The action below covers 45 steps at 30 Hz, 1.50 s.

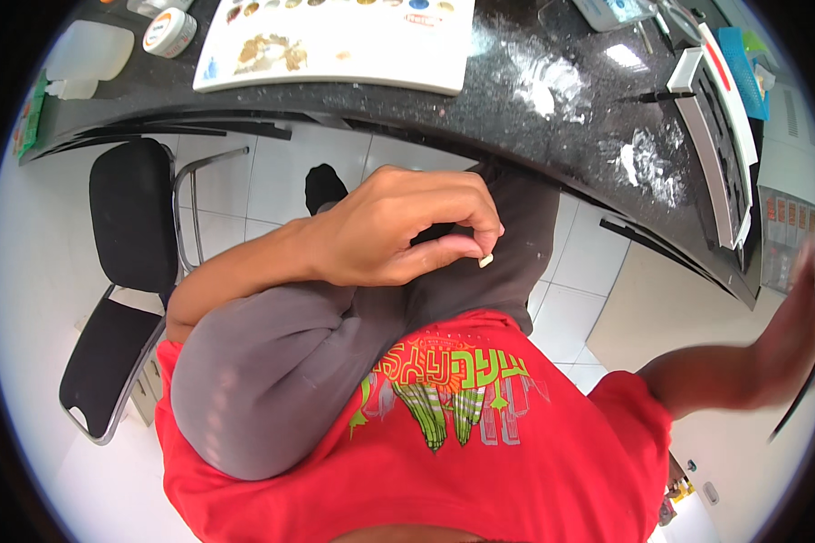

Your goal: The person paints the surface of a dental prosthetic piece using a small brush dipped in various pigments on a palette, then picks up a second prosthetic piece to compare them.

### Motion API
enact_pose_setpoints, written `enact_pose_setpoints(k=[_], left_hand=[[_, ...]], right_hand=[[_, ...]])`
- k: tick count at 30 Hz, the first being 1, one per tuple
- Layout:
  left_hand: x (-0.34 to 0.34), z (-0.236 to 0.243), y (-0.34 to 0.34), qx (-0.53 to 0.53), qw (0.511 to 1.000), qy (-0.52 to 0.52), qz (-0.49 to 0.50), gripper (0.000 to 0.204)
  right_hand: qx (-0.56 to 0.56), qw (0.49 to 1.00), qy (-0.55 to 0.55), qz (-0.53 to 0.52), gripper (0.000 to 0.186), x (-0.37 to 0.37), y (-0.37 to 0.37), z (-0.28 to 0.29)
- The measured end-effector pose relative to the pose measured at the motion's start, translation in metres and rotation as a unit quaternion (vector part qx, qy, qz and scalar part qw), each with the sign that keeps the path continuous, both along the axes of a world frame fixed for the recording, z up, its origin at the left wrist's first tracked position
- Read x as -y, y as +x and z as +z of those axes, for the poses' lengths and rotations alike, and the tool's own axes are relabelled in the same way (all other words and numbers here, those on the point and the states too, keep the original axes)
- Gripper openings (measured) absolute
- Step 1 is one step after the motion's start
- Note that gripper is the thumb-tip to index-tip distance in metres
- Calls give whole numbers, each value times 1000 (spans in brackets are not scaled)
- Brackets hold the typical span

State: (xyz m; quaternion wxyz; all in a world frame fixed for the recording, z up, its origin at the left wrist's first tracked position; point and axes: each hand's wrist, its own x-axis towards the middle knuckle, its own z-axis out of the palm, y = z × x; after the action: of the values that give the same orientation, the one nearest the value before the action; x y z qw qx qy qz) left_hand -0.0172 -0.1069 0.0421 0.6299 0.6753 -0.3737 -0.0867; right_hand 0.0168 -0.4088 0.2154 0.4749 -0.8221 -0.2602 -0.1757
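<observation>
My left hand (412, 222) hangs over my lap, in front of the bench edge. Its thumb and forefinger pinch a small cream-white piece (486, 261), whose end sticks out below the fingertips. My right arm reaches out to the far right. There my right hand (786, 339) is smeared by motion beside a dark upright edge at the picture's rim. Its fingers are mostly hidden, and whatever they touch does not show.
On the dark speckled bench (516, 136) lie a stained white palette (335, 77), a lidded jar (169, 33), a whitish bottle (86, 54) and white powder patches (647, 167). A black slim tool (661, 96) rests by a white-framed box (711, 154). A black chair (131, 217) stands left.
</observation>
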Motion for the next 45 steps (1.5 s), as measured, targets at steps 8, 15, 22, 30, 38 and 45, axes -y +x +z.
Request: enact_pose_setpoints(k=[8, 15, 22, 30, 38, 45], left_hand=[[5, -10, -9, -109, 982, 55, -146, 3], [6, -2, -13, -147, 972, 58, -176, 4], [3, -1, -17, -146, 976, 46, -156, 5], [-15, 10, -18, -114, 980, 107, -122, 5], [-101, 115, -41, -85, 934, 309, 156, 7], [-43, 74, -110, -191, 832, 111, 509, 4]], right_hand=[[-396, 870, 212, 203, 22, -48, -99, -113], [-523, 797, 301, 27, 20, -76, -102, -150], [-531, 801, 273, 45, 24, -86, -92, -152], [-552, 779, 290, 67, 32, -90, -86, -148], [-642, 675, 357, 68, 12, -92, -99, -180], [-653, 584, 459, 148, 13, -133, -94, -181]])
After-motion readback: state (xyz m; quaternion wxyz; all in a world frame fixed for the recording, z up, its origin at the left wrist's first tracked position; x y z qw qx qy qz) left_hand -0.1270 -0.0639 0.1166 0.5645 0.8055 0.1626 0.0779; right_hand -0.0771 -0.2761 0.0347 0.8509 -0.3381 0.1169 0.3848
